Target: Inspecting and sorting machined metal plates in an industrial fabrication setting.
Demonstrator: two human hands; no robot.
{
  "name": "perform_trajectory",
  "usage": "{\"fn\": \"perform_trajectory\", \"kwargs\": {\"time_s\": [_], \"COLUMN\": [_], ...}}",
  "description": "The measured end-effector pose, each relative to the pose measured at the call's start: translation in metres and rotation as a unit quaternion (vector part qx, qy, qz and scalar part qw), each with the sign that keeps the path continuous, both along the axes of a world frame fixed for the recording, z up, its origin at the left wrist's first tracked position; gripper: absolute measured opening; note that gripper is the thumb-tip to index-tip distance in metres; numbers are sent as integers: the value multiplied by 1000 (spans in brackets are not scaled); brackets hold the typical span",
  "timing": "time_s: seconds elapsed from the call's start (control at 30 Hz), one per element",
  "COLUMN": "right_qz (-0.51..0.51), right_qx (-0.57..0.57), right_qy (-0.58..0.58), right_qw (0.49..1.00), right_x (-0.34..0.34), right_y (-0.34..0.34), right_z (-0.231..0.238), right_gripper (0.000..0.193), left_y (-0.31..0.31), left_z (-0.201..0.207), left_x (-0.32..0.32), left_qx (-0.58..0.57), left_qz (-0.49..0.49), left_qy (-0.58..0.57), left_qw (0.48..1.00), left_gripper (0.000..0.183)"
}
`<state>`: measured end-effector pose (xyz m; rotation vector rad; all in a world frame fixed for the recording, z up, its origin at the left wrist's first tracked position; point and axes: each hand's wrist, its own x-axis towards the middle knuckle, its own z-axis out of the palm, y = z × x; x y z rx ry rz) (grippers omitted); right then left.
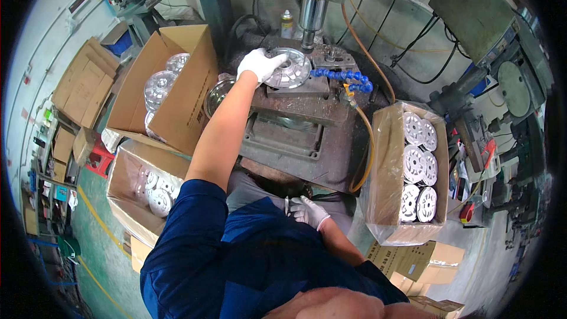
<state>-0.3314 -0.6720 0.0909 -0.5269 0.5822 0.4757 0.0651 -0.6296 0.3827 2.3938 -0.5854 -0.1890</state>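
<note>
My left hand [258, 63], in a white glove, reaches forward and grips a round silver metal disc [289, 71] with radial fins. The disc lies on the fixture of a drill press table [295, 109], just under the vertical spindle [309, 20]. My right hand [308, 210], also gloved, rests low near my waist against my dark blue clothing; its fingers are curled and it seems to hold a small thin metal item, too small to tell.
An open cardboard box [177, 82] of stacked discs stands left of the machine, another box [142, 186] below it. On the right, a plastic-lined box [407, 171] holds rows of finished discs. A blue segmented coolant hose [345, 77] and orange hose [366, 142] run beside the table.
</note>
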Motion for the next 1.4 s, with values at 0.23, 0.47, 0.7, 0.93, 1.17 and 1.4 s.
{"fn": "perform_trajectory", "kwargs": {"time_s": [0.23,0.47,0.7,0.93,1.17,1.4], "right_qz": [15,6,8,10,6,-3], "right_qx": [-11,0,17,11,11,-11], "right_qy": [5,3,0,2,-5,-4], "right_qw": [1000,1000,1000,1000,1000,1000], "right_x": [5,5,0,2,2,0], "right_y": [1,-1,-2,-2,-2,0], "right_z": [1,9,0,-4,0,8], "right_gripper": [45,45,46,46,45,45], "left_y": [2,1,0,1,0,-1], "left_z": [5,-5,-4,-3,-1,-3], "left_x": [-4,2,-1,0,-1,1], "left_qx": [-10,-24,-6,-13,-22,-6], "left_qz": [3,2,5,14,4,-8], "left_qy": [13,-3,-26,-34,-31,-30], "left_qw": [1000,1000,1000,999,999,999], "left_gripper": [77,76,75,73,74,78]}}
